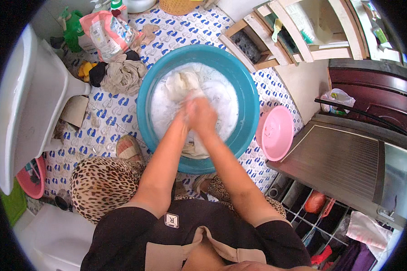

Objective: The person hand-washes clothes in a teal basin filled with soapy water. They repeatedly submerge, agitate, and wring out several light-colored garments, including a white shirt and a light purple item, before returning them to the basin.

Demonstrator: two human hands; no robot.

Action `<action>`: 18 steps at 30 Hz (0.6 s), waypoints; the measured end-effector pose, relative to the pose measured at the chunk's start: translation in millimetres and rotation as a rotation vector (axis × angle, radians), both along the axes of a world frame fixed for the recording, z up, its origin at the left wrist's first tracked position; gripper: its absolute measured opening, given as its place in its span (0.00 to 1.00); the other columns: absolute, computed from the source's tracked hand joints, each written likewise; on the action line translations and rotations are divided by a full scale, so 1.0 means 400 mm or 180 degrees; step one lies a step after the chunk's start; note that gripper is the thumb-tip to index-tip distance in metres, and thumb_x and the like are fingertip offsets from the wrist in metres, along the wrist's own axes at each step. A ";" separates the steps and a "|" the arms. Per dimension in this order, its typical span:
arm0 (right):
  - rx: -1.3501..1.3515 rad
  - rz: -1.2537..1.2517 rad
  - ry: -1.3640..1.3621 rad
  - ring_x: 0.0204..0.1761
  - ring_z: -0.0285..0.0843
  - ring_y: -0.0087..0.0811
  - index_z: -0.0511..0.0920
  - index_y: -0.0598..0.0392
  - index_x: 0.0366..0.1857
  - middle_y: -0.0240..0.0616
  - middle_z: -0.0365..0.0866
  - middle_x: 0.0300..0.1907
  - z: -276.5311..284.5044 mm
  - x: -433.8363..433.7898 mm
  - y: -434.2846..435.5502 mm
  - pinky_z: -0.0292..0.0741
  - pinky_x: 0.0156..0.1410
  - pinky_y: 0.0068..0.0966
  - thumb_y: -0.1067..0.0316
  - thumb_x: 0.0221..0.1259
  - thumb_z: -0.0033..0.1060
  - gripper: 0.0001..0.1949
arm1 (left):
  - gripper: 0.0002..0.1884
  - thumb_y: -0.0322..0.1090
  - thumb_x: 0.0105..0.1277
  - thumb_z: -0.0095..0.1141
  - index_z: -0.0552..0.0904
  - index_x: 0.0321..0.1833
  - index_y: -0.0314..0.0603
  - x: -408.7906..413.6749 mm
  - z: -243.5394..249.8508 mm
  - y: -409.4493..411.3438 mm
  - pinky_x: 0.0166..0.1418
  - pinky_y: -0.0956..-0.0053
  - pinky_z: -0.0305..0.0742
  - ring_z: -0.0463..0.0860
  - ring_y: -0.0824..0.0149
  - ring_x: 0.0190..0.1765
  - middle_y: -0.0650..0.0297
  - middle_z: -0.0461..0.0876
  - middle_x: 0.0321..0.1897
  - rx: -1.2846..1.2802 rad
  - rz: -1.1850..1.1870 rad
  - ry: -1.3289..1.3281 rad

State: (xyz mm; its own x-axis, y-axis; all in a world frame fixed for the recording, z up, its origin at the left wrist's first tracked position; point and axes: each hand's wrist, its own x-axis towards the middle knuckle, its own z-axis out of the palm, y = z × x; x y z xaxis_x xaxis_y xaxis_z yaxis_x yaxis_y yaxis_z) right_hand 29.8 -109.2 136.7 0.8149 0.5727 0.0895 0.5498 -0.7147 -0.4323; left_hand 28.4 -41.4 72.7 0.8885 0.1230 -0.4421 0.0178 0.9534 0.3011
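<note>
A large teal plastic basin stands on the floor, holding white suds. My left hand and my right hand are together over the middle of the suds, blurred and overlapping. Pale wet cloth lies just beyond my fingers and seems to be held in them; which hand grips it is hard to tell. More beige cloth shows at the basin's near side, partly under foam.
Right of the basin is a pink bowl. Crumpled beige cloth and a pink-and-white bag lie at upper left. A white pedestal sink stands left. Slatted wooden racks are at upper right, an open door panel at right.
</note>
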 end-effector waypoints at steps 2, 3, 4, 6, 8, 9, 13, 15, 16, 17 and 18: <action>-0.0332 -0.0466 -0.0028 0.35 0.79 0.51 0.80 0.52 0.31 0.47 0.78 0.33 0.016 0.137 0.032 0.73 0.38 0.45 0.49 0.61 0.55 0.16 | 0.19 0.47 0.76 0.38 0.75 0.57 0.43 0.000 0.037 -0.028 0.53 0.66 0.76 0.79 0.65 0.52 0.61 0.80 0.48 -0.0870 0.0349 0.0515; -0.0215 -0.0337 -0.0027 0.35 0.78 0.51 0.80 0.52 0.30 0.47 0.78 0.32 0.026 0.126 0.043 0.73 0.38 0.45 0.49 0.61 0.55 0.16 | 0.19 0.48 0.74 0.41 0.76 0.55 0.44 -0.007 0.035 -0.020 0.53 0.66 0.77 0.80 0.64 0.50 0.61 0.80 0.46 -0.0793 0.0371 0.0558; -0.0101 -0.0215 -0.0031 0.34 0.78 0.51 0.80 0.52 0.30 0.46 0.78 0.31 0.037 0.108 0.044 0.73 0.38 0.46 0.49 0.61 0.55 0.17 | 0.18 0.49 0.72 0.44 0.76 0.53 0.44 -0.012 0.034 -0.013 0.52 0.66 0.78 0.81 0.63 0.48 0.62 0.81 0.45 -0.0719 0.0384 0.0598; 0.0030 -0.0095 0.0008 0.32 0.78 0.52 0.80 0.52 0.30 0.45 0.76 0.27 0.056 0.051 0.024 0.73 0.38 0.45 0.49 0.61 0.55 0.16 | 0.21 0.53 0.69 0.51 0.77 0.52 0.45 -0.026 0.077 0.003 0.50 0.69 0.79 0.82 0.62 0.44 0.63 0.80 0.43 -0.0538 0.0128 0.0896; 0.0186 0.0458 0.0295 0.31 0.78 0.51 0.80 0.52 0.28 0.45 0.77 0.27 0.116 -0.081 0.025 0.73 0.37 0.45 0.49 0.61 0.54 0.16 | 0.21 0.54 0.67 0.53 0.77 0.52 0.45 -0.065 0.066 0.036 0.49 0.69 0.79 0.82 0.62 0.44 0.63 0.80 0.43 -0.0436 0.0027 0.0525; 0.0242 0.0678 0.0406 0.30 0.78 0.51 0.80 0.52 0.27 0.45 0.78 0.27 0.138 -0.111 0.020 0.73 0.37 0.45 0.49 0.61 0.54 0.17 | 0.22 0.55 0.66 0.54 0.77 0.52 0.45 -0.071 0.066 0.037 0.48 0.69 0.79 0.82 0.63 0.44 0.63 0.80 0.43 -0.0404 -0.0082 0.0309; -0.0732 -0.0127 -0.0024 0.30 0.79 0.50 0.80 0.52 0.21 0.43 0.80 0.28 0.018 0.057 0.042 0.73 0.35 0.44 0.49 0.62 0.54 0.19 | 0.25 0.55 0.69 0.49 0.76 0.56 0.41 -0.013 -0.039 -0.047 0.49 0.67 0.79 0.81 0.63 0.49 0.60 0.80 0.49 -0.0424 0.0235 0.0797; -0.0567 -0.0482 0.0072 0.31 0.79 0.50 0.80 0.52 0.20 0.42 0.81 0.28 0.027 0.143 0.039 0.72 0.35 0.43 0.48 0.61 0.54 0.19 | 0.25 0.55 0.70 0.47 0.75 0.57 0.40 0.009 0.013 -0.050 0.49 0.66 0.79 0.81 0.63 0.50 0.59 0.80 0.50 -0.0458 0.0177 0.0821; -0.0441 -0.0399 -0.0029 0.31 0.79 0.50 0.80 0.51 0.20 0.42 0.82 0.29 0.025 0.144 0.035 0.73 0.35 0.43 0.48 0.62 0.54 0.20 | 0.25 0.55 0.71 0.46 0.75 0.57 0.41 0.008 0.057 -0.037 0.49 0.65 0.79 0.81 0.62 0.50 0.59 0.80 0.49 -0.0462 0.0124 0.0851; -0.0312 -0.0261 -0.0126 0.31 0.79 0.50 0.81 0.51 0.21 0.43 0.82 0.29 0.027 0.140 0.043 0.73 0.35 0.43 0.47 0.62 0.53 0.20 | 0.25 0.54 0.71 0.45 0.75 0.58 0.41 0.004 0.073 -0.028 0.50 0.64 0.79 0.82 0.62 0.50 0.59 0.80 0.49 -0.0469 0.0127 0.0885; -0.0182 -0.0132 -0.0035 0.31 0.80 0.50 0.81 0.51 0.21 0.43 0.83 0.30 0.051 0.083 0.056 0.74 0.35 0.42 0.47 0.62 0.53 0.20 | 0.24 0.55 0.70 0.46 0.77 0.56 0.42 -0.006 0.042 -0.018 0.49 0.63 0.79 0.82 0.61 0.46 0.59 0.81 0.46 -0.0644 0.0243 0.0638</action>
State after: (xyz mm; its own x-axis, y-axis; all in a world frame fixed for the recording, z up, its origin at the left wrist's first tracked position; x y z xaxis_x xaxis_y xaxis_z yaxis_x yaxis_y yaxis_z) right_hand 63.1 -87.0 157.1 0.8371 0.5430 0.0666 0.5237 -0.7604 -0.3841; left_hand 26.1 -48.5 89.6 0.7725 0.0776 -0.6302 -0.0163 0.9946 0.1026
